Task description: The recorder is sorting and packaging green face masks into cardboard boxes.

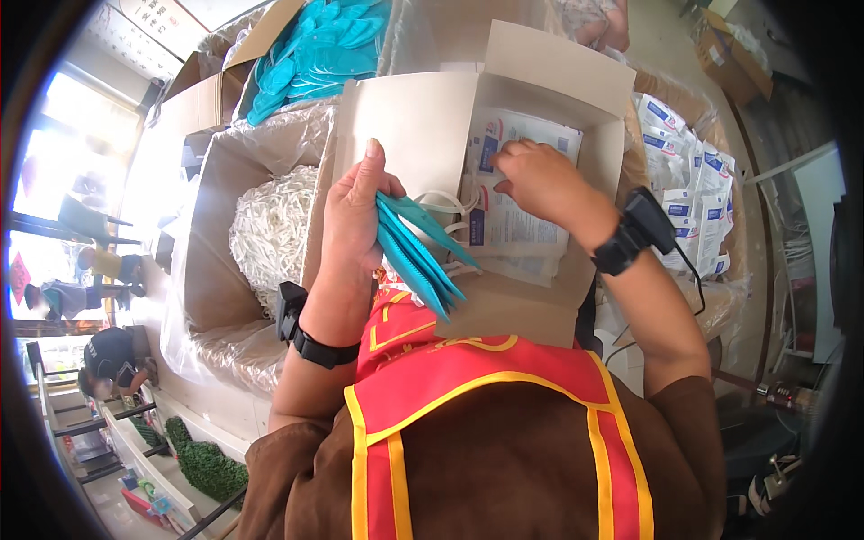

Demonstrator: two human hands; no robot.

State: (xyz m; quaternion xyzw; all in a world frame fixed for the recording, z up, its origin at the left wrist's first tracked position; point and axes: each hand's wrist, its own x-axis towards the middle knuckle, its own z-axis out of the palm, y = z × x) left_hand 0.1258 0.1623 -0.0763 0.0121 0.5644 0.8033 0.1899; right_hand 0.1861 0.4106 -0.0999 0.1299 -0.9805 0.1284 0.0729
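In my left hand [349, 211] is a small stack of folded teal face masks [416, 247], with the thumb pointing up along their end. White loops [441, 202] hang beside the stack. My right hand [544, 184] is over an open cardboard carton [601, 148], fingers curled together near flat white-and-blue packets [522, 225] inside it. Whatever is between those fingertips is hidden. The masks are tilted downward in front of the carton's near left side, apart from my right hand.
Left of the carton, a plastic-lined box holds a heap of white straps [274, 229]. Beyond it is a pile of teal masks [319, 54]. On the right, another lined box contains white packets [688, 184]. A person [112, 360] bends over at far left; another person's arm [615, 25] shows at the top.
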